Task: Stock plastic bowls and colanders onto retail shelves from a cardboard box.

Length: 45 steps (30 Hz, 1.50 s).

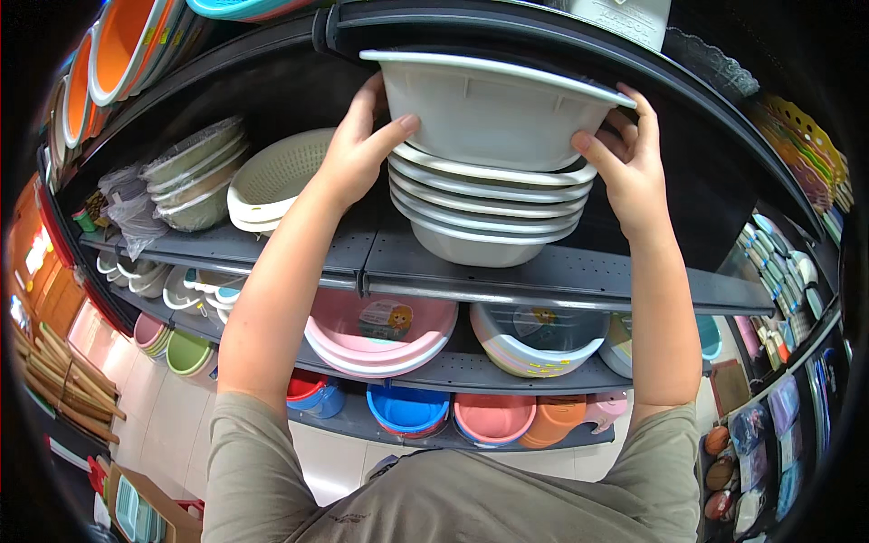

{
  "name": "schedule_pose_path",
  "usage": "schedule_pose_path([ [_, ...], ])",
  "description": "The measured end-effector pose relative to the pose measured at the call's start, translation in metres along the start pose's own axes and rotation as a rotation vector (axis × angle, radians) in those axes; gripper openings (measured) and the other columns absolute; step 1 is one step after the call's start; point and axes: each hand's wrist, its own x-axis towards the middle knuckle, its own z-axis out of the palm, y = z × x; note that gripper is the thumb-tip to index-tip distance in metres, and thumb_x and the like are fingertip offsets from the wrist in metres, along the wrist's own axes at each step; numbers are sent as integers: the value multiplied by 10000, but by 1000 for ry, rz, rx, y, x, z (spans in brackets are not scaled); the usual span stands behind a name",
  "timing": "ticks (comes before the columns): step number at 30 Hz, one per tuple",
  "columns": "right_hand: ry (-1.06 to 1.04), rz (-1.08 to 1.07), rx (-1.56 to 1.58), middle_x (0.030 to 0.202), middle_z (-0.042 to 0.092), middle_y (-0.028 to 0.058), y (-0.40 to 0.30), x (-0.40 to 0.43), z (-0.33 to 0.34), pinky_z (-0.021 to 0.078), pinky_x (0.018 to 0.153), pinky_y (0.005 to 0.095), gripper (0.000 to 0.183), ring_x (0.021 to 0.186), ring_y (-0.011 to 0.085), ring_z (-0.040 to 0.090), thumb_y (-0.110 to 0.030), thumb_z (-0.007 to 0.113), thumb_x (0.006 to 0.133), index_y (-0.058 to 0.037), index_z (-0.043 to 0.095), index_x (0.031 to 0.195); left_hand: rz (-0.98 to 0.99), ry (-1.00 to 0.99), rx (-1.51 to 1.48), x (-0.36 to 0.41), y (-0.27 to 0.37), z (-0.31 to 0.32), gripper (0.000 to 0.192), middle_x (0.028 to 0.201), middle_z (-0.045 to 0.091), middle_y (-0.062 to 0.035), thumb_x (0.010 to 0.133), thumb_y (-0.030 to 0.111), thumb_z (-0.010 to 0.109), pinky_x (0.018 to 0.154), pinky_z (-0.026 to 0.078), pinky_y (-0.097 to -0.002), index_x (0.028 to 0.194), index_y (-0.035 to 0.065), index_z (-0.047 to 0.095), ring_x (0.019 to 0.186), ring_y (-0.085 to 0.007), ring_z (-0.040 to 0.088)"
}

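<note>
Between my two hands is a white plastic basin (495, 115), its base just over a stack of similar white basins (485, 217) on the dark metal shelf. My left hand (360, 146) grips its left side, the thumb on the outer wall and the fingers behind, under the rim. On its right side, my right hand (624, 149) has the thumb against the wall and fingertips at the rim. Whether the basin's base touches the stack cannot be told. Left of the stack lie cream plastic colanders (285, 170).
Wrapped bowls (197, 176) stand farther left on the same shelf board (584, 271). An upper shelf edge (489, 20) runs close above the held basin. Pink basins (380, 339) and grey-blue basins (540, 339) sit one level down, with coloured buckets (407, 407) beneath.
</note>
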Motion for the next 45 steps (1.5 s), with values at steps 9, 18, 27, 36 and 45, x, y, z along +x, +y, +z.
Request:
schedule_pose_path([
  [9, -46, 27, -93, 1295, 480, 281, 37, 2, -17, 445, 961, 389, 810, 1171, 317, 537, -288, 698, 845, 24, 243, 1438, -60, -24, 41, 0, -37, -1, 750, 1431, 339, -192, 858, 368, 596, 1072, 305, -377, 1416, -39, 304, 1288, -299, 392],
  [18, -123, 34, 86, 1300, 475, 240, 57, 2, -30, 355, 1034, 358, 624, 1223, 274, 465, -314, 584, 930, 27, 327, 1384, -287, -18, -198, -3, -28, 6, 639, 1368, 458, -185, 853, 238, 482, 1091, 271, -349, 1419, -18, 332, 1285, -305, 410],
  [27, -155, 4, -70, 1322, 464, 205, 71, -10, -40, 312, 1059, 355, 610, 1255, 259, 425, -359, 536, 951, 40, 355, 1376, -322, 344, -403, -11, -32, 7, 606, 1435, 375, -193, 970, 335, 347, 1120, 230, -369, 1434, -48, 269, 1345, -288, 334],
  [36, -183, 5, -1, 1280, 493, 218, 77, -14, -27, 320, 1050, 341, 641, 1230, 263, 452, -397, 531, 946, 27, 336, 1385, -355, 171, -367, -3, -31, 25, 608, 1238, 559, -187, 963, 440, 360, 980, 437, -387, 1379, -2, 367, 1118, -273, 569],
  [45, -168, 7, -6, 1340, 447, 232, 79, -15, -21, 282, 1085, 349, 675, 1292, 281, 400, -432, 516, 942, 29, 323, 1396, -349, 247, -226, -1, -38, 21, 694, 1285, 513, -194, 950, 525, 356, 1006, 404, -379, 1400, -2, 321, 1156, -267, 528],
])
